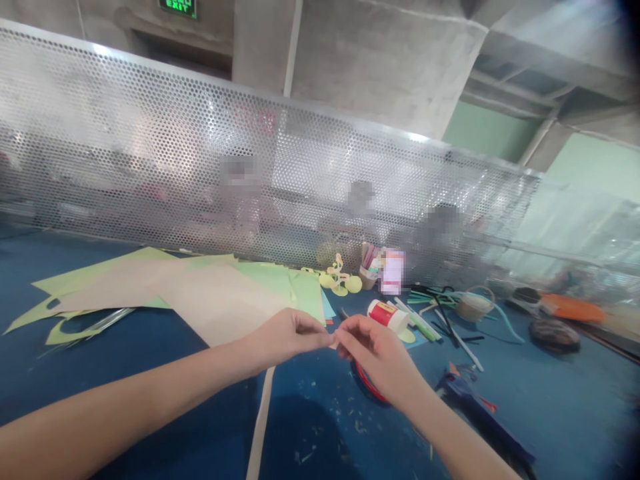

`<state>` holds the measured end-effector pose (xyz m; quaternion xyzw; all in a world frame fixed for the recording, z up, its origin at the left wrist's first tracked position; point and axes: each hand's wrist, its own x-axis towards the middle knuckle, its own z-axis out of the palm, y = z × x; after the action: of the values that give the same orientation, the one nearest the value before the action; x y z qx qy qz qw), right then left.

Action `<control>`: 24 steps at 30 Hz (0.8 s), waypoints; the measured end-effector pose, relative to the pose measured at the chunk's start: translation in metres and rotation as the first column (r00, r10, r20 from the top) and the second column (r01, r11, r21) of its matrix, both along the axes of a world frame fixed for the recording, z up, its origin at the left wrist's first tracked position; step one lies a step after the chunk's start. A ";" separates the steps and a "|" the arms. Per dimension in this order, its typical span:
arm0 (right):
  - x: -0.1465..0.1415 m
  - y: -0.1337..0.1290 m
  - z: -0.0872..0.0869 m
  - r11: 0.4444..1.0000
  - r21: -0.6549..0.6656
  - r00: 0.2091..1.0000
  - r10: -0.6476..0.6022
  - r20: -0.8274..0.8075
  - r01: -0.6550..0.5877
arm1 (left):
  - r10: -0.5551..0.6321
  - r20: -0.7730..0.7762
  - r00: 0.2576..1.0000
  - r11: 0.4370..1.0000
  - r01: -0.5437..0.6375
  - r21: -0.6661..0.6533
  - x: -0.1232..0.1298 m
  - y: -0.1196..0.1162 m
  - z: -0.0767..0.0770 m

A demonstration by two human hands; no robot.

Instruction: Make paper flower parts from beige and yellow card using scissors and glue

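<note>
My left hand point(295, 337) and my right hand point(370, 343) meet fingertip to fingertip above the blue table. Both are closed in a pinch on a small pale piece, mostly hidden by the fingers. Beneath my left hand, a long pale paper strip point(262, 420) runs toward the near edge of the view. A large pale sheet point(220, 300) lies behind my left hand, over green paper sheets point(120, 267). Just beyond my right hand is a white tub with a red label point(387, 315). Something red and curved point(369, 385) shows partly under my right hand.
A blue glue gun point(480, 413) lies at right, near several straws and dark strips. Scissors point(107, 322) rest at left by cut paper. Farther back are a yellow paper bicycle shape point(340, 277), a cup of sticks point(369, 270), a small basket point(474, 305) and a perforated metal screen point(190, 153).
</note>
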<state>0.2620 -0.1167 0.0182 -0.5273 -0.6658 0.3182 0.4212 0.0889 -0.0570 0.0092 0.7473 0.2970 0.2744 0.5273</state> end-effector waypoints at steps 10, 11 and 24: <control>-0.004 0.002 -0.005 0.995 -0.097 0.995 0.025 -0.100 -0.035 | 0.006 -0.086 0.996 0.997 0.000 0.077 -0.002 0.001 -0.001; -0.003 0.002 -0.006 0.995 -0.095 0.995 0.032 -0.092 -0.041 | 0.008 -0.094 0.996 0.996 0.000 0.090 -0.002 0.001 0.000; 0.000 0.002 -0.007 0.999 -0.025 0.998 0.034 0.050 -0.033 | -0.045 -0.090 0.995 0.997 0.050 0.054 -0.001 0.002 -0.004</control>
<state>0.2625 -0.1149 0.0110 -0.5291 -0.6810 0.3198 0.3925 0.0881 -0.0548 0.0055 0.7800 0.2944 0.2367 0.4989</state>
